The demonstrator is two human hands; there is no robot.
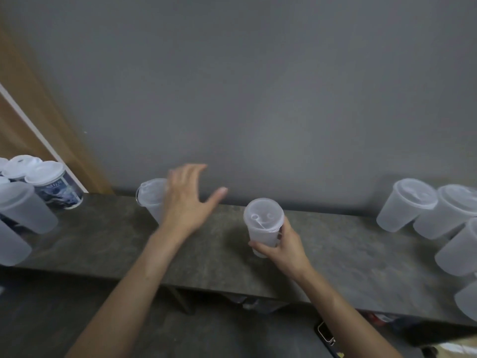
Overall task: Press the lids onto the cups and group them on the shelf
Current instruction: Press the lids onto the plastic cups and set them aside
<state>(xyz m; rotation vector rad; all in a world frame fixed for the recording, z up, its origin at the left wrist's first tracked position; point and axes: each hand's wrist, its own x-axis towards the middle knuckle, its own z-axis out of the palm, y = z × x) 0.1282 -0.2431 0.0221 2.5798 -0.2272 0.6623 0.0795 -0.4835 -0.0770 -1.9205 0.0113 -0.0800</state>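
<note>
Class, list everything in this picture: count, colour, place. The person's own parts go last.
shelf: one, dark grey, along the wall
wall: one, grey, behind the shelf
wooden panel: one, brown, left
printed cup: one, blue and white, left end
left cups: several, frosted, left end, partly cropped
right cups: four showing, frosted, right end
middle cup: one, frosted, behind the left-hand grip
held cup: one, frosted, lidded, centre
left-hand grip: one, bare, open
right-hand grip: one, bare, round the held cup

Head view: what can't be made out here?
Head view only:
- Far cup: the left hand hides its right side; lid fit unclear.
- Printed cup: label too blurred to read.
- Leftmost cup and rightmost cup: cut off by the frame edges.
</note>
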